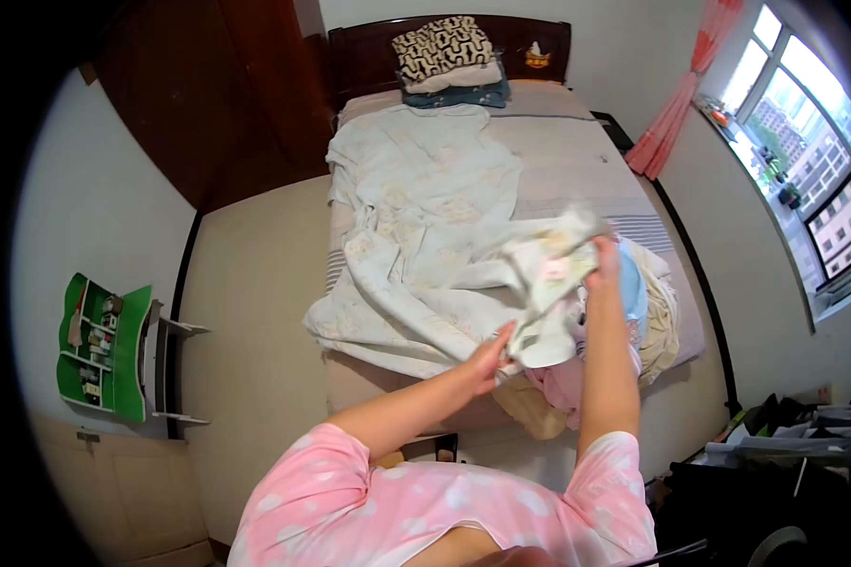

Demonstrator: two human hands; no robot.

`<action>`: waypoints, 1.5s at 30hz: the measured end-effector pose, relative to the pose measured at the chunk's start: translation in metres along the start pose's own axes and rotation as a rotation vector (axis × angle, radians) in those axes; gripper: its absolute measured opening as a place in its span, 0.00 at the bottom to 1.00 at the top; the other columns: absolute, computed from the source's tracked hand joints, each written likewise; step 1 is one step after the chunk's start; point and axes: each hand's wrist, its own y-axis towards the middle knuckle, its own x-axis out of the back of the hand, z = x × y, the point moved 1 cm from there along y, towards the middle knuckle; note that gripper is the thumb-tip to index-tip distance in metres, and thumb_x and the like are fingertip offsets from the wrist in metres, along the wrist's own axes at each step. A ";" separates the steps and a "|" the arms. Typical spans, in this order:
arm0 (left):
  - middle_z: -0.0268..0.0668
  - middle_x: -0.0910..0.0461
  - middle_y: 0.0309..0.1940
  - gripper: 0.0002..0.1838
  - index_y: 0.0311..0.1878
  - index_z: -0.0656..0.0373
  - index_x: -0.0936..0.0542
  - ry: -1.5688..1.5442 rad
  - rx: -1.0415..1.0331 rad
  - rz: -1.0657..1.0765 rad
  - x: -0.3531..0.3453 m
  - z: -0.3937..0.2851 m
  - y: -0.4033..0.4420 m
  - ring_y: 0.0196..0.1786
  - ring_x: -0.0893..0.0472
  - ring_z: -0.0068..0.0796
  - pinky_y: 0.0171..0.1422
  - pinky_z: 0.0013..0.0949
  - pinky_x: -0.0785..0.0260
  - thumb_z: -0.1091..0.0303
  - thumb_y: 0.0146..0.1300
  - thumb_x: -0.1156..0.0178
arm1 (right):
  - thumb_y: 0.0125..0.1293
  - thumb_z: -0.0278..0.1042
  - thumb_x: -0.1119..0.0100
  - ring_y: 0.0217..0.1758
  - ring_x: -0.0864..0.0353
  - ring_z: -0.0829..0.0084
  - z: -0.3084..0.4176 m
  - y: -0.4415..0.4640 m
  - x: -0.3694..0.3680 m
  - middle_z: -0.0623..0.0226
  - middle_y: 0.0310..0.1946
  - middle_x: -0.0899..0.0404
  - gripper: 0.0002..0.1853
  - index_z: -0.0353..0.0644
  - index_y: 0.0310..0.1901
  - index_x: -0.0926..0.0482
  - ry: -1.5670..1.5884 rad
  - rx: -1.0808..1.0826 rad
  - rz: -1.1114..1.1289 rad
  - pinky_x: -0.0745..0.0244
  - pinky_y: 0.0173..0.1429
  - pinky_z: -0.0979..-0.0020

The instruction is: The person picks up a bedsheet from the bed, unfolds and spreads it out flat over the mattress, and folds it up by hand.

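A pale floral sheet (425, 180) lies rumpled over the left and middle of the bed (577, 142). Its near right part is lifted and blurred between my hands. My left hand (494, 361) grips the sheet's edge near the foot of the bed. Higher and to the right, my right hand (603, 263) has its fingers closed on another part of the same sheet. Beside and partly behind my right forearm is a pile of blue, beige and pink cloths (657, 302).
Folded bedding (449, 61) rests against the dark headboard (364, 59). A green shelf (128, 354) hangs at the left, near a brown wardrobe (199, 94). Dark items (775, 472) are heaped at the lower right, below the window (804, 123).
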 end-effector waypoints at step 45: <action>0.24 0.22 0.36 0.09 0.44 0.50 0.24 0.083 -0.172 -0.481 0.340 -0.074 -0.176 0.37 0.24 0.15 0.40 0.23 0.35 0.63 0.63 0.49 | 0.61 0.32 0.48 0.37 0.27 0.70 -0.362 -0.151 -0.004 0.63 0.38 0.25 0.14 0.43 0.49 0.31 -0.160 -0.483 -0.028 0.29 0.38 0.72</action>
